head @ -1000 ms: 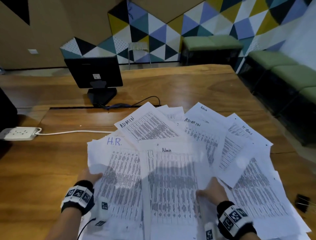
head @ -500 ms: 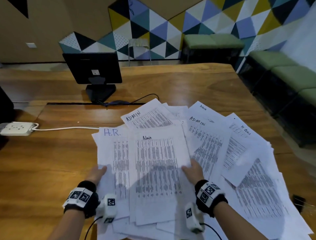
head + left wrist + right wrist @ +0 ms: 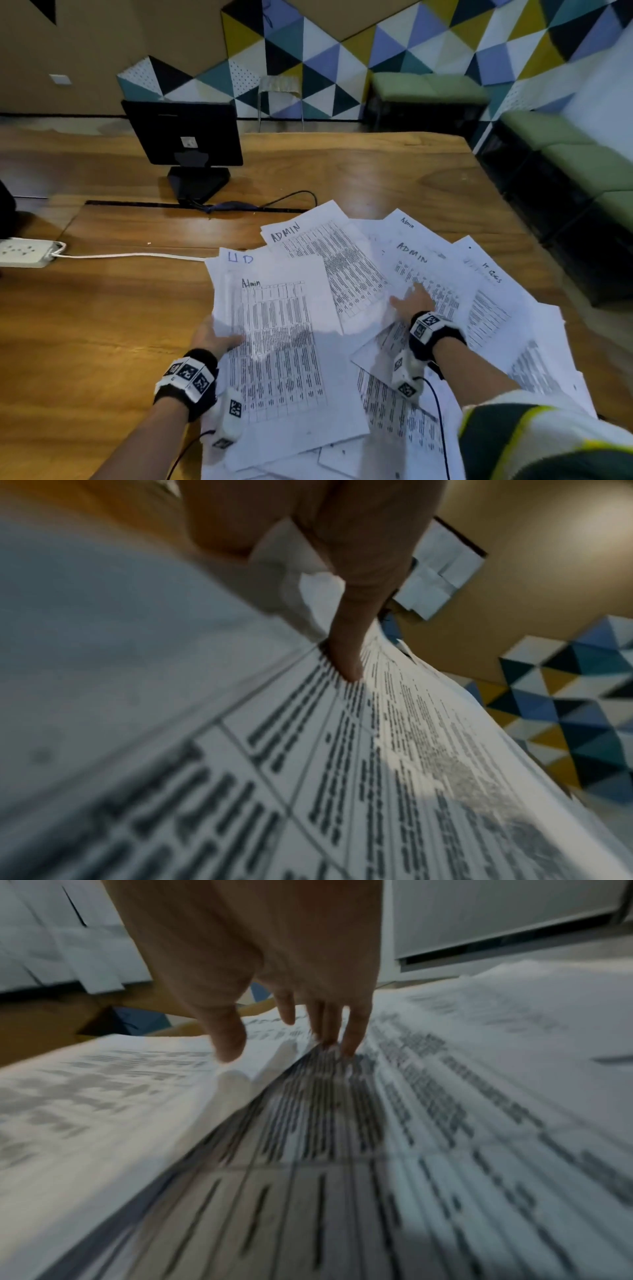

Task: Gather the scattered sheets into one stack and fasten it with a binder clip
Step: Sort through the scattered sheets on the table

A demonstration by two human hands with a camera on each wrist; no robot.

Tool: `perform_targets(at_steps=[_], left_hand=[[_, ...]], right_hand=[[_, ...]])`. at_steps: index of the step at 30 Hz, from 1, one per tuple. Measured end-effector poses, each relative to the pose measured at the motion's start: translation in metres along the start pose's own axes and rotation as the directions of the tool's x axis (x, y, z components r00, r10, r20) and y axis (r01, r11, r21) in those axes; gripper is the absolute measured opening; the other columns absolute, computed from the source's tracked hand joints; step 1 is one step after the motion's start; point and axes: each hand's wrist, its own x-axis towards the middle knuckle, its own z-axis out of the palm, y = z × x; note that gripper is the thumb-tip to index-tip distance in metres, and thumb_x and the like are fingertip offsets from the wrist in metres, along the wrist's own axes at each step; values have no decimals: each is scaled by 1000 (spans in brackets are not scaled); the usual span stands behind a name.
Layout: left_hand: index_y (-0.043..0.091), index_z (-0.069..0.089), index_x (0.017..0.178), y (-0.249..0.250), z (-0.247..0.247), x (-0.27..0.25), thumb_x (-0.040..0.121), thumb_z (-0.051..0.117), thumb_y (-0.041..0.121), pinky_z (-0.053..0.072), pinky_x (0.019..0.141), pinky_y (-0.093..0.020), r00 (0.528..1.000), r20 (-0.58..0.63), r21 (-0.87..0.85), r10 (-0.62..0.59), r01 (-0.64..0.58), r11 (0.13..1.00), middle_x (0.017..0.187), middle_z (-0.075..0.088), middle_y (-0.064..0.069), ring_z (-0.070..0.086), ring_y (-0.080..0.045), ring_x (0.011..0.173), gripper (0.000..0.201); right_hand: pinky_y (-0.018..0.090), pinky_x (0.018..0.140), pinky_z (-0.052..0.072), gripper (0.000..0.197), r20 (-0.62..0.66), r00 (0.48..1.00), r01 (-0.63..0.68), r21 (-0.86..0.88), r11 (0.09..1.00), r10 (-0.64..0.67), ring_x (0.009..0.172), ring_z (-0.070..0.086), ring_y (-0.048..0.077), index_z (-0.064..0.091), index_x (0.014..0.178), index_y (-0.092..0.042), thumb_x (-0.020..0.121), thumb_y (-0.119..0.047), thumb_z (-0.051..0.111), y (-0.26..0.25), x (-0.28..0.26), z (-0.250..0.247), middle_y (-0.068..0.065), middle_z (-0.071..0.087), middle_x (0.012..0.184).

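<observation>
Several printed sheets with tables lie fanned over the wooden table (image 3: 102,325). My left hand (image 3: 214,337) grips the left edge of a small stack (image 3: 281,342) topped by a sheet headed "Admin"; the left wrist view shows the thumb (image 3: 346,653) on top of the stack (image 3: 377,750) and paper folded into the palm. My right hand (image 3: 412,301) reaches flat, fingers straight, onto a sheet headed "ADMIN" (image 3: 442,274) to the right. The right wrist view has its fingertips (image 3: 352,1039) touching that sheet (image 3: 342,1123). No binder clip shows.
A black monitor (image 3: 185,137) stands at the back left, with its cable (image 3: 291,198) running behind the papers. At the left edge lies a white power strip (image 3: 24,251) with its cord (image 3: 137,255). Green benches (image 3: 565,161) line the right wall.
My right hand let go of the stack's right edge and moved up and right onto the "ADMIN" sheet. The left hand kept its hold and the stack shifted left.
</observation>
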Motion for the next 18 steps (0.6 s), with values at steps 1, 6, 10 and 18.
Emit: perform_targets(at_steps=[1, 6, 10, 18], left_hand=[[7, 37, 134, -1, -2, -1, 74, 70, 4, 40, 100, -51, 1000, 18, -21, 3, -2, 1000, 131, 51, -18, 49, -38, 119, 69], [2, 39, 132, -7, -9, 2, 86, 55, -1, 36, 103, -47, 993, 88, -60, 73, -68, 996, 132, 50, -20, 48, -34, 121, 48], [3, 40, 133, -6, -11, 3, 89, 54, 7, 32, 108, -48, 994, 101, -124, 50, -37, 992, 137, 46, -20, 44, -35, 126, 46], [1, 26, 138, 2, -3, 7, 91, 43, -3, 31, 108, -49, 996, -61, -94, 61, -67, 993, 143, 35, -21, 36, -38, 131, 50]], right_hand=[[43, 106, 34, 69, 20, 1000, -22, 11, 1000, 22, 133, 34, 36, 29, 139, -2, 85, -29, 61, 0, 6, -2, 18, 36, 145], [38, 91, 46, 42, 90, 995, -52, 41, 998, 48, 110, 57, 34, 52, 119, -2, 85, -25, 60, -8, 7, 2, 22, 57, 119], [25, 65, 39, 24, 104, 994, -30, 160, 987, 13, 74, 52, 21, 49, 64, -9, 84, -13, 62, -6, -3, 16, 7, 52, 68], [27, 56, 36, 31, 170, 980, -37, 659, 751, -101, 62, 40, 18, 38, 75, -11, 61, -1, 64, 17, -33, 15, 5, 41, 72]])
